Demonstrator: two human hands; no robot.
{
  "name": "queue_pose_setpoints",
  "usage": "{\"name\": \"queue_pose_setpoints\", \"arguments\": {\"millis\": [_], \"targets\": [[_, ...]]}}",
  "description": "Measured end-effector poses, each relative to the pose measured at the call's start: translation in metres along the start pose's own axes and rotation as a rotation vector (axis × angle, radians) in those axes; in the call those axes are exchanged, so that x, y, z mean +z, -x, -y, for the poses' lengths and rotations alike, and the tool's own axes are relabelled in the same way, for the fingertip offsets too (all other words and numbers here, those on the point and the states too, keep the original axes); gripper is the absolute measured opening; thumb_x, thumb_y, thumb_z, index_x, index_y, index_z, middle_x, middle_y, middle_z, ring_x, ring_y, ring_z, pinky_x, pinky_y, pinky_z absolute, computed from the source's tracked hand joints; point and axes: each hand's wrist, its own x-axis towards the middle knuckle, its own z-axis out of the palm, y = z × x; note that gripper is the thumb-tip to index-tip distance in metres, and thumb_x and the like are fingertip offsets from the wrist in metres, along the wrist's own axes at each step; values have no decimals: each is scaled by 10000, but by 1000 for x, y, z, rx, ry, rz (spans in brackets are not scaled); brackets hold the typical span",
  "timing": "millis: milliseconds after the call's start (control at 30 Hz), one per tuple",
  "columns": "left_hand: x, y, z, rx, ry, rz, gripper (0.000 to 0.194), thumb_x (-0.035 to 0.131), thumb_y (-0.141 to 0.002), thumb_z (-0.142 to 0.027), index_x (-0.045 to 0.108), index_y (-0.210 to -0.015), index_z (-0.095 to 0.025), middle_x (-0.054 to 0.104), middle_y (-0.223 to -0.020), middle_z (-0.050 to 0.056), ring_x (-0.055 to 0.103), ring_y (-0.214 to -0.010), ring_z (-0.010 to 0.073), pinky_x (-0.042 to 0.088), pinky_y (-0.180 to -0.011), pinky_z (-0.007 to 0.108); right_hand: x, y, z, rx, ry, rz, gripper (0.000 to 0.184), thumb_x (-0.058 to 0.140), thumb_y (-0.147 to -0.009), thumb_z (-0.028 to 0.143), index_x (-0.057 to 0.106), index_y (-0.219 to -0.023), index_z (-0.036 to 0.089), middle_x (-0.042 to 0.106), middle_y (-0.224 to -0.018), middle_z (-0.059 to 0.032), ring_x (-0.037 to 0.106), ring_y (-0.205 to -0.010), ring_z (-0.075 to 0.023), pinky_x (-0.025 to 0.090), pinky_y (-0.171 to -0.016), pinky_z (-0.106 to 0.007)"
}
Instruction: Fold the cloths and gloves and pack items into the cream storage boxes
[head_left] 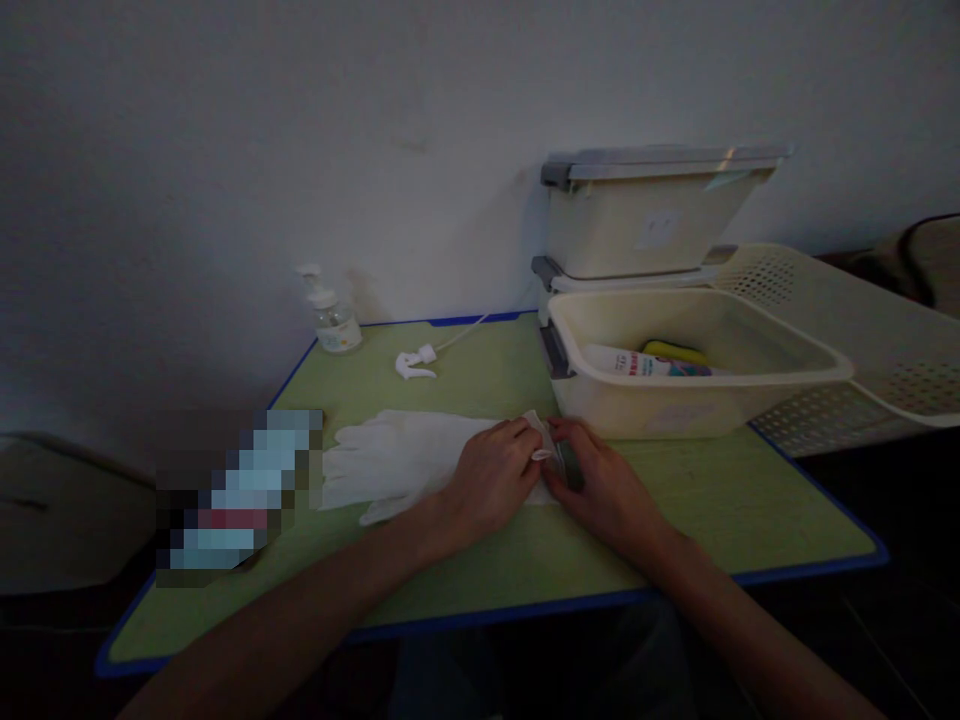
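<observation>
A pair of white gloves [412, 455] lies flat on the green table top, fingers pointing left and cuffs to the right. My left hand [495, 475] rests over the cuff end, its fingers curled in and gripping the glove fabric. From the right, my right hand [604, 490] meets it, with thumb and fingertips at the edge of the same cuff, pinching it. A bit of the cuff stands up between the two hands. The overlap of the gloves makes their layers hard to tell apart.
Behind my hands stand a cream bin [637, 405] holding a white tube [626, 362] and a yellow sponge [675, 352], a lidded box [622, 225] and a perforated basket [892, 330]. A spray nozzle [415, 360] and pump bottle [337, 325] are at the back; a pixelated item [247, 490] lies left.
</observation>
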Motion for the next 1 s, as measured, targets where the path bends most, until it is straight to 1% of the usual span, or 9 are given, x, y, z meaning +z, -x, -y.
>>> {"name": "queue_pose_setpoints", "arguments": {"millis": [133, 267, 433, 633, 833, 900, 1000], "targets": [[0, -1, -5, 19, 51, -36, 126, 453, -837, -122, 566, -865, -170, 615, -906, 42, 580, -879, 187, 480, -786, 307, 1, 1, 0, 37, -26, 5, 344, 522, -728, 166, 428, -1059, 169, 598, -997, -125, 629, -863, -256, 505, -726, -395], [4, -1, -5, 72, 91, 5, 157, 435, -829, -79, 563, -875, -158, 622, -945, 53, 583, -905, 187, 483, -807, 307, 1, 1, 1, 56, -28, 15, 387, 528, -713, 155, 404, -1080, 165, 596, -1003, -133, 630, -861, -260, 501, -715, -391], [10, 2, -3, 127, 109, 17, 139, 437, -840, -97, 559, -878, -153, 630, -972, 58, 590, -915, 188, 489, -822, 318, 0, 1, 0, 74, -77, 45, 413, 535, -699, 136, 380, -1080, 168, 588, -1035, -140, 620, -907, -265, 498, -741, -395], [12, 6, 1, 211, 134, -7, 156, 414, -874, -128, 561, -925, -133, 635, -1034, 72, 599, -951, 177, 487, -860, 304, -1, 2, -3, 106, -159, 53, 409, 518, -709, 148, 363, -1087, 169, 588, -1057, -155, 608, -956, -266, 484, -803, -418], [13, 8, 2, 285, 92, -51, 184, 400, -877, -118, 554, -976, -108, 632, -1056, 95, 605, -959, 184, 491, -860, 301, 0, 2, -3, 116, -190, 69, 423, 503, -708, 134, 350, -1102, 163, 604, -1001, -154, 615, -933, -264, 484, -799, -426], [13, 8, 2, 289, 90, -30, 181, 394, -878, -116, 553, -965, -112, 629, -1052, 94, 601, -962, 183, 488, -862, 301, 1, 3, -4, 108, -196, 58, 435, 505, -701, 130, 351, -1106, 168, 602, -1006, -150, 614, -935, -261, 481, -806, -427], [13, 7, 1, 288, 111, 39, 173, 388, -877, -115, 546, -947, -126, 623, -1036, 88, 592, -966, 178, 482, -866, 300, 1, 3, -5, 98, -207, 35, 467, 503, -675, 109, 360, -1115, 173, 585, -1057, -150, 601, -972, -257, 470, -830, -426]]}}
